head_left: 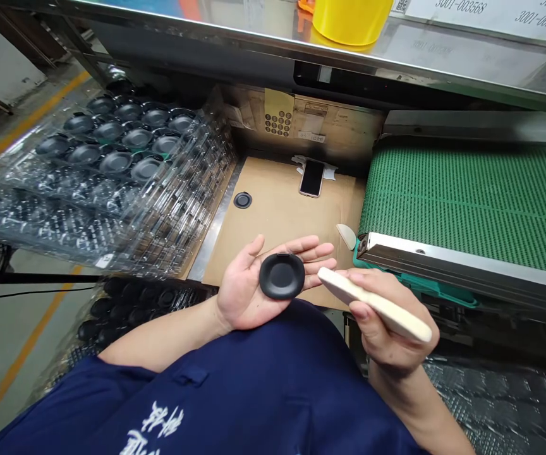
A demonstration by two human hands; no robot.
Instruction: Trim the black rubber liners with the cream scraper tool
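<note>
My left hand (268, 281) is palm up with its fingers spread flat. On the palm lies a black, round, shallow case (281, 276) with a small tab on its far edge; nothing grips it. Just to the right, my right hand (394, 316) is closed around a flat cream-coloured pad (375, 304) with rounded ends, thumb on the near side. The pad is tilted, its far-left end close to the left fingertips and apart from the case. A smaller black round piece (242, 200) lies on the cardboard sheet (277, 218) beyond my left hand.
Stacked clear plastic trays (169, 208) with several black cases stand at the left. A phone (311, 178) rests at the cardboard's back, and a white half-round piece (346, 236) stands beside the green conveyor belt (472, 202). A metal shelf (263, 31) crosses above, bearing a yellow container (351, 22).
</note>
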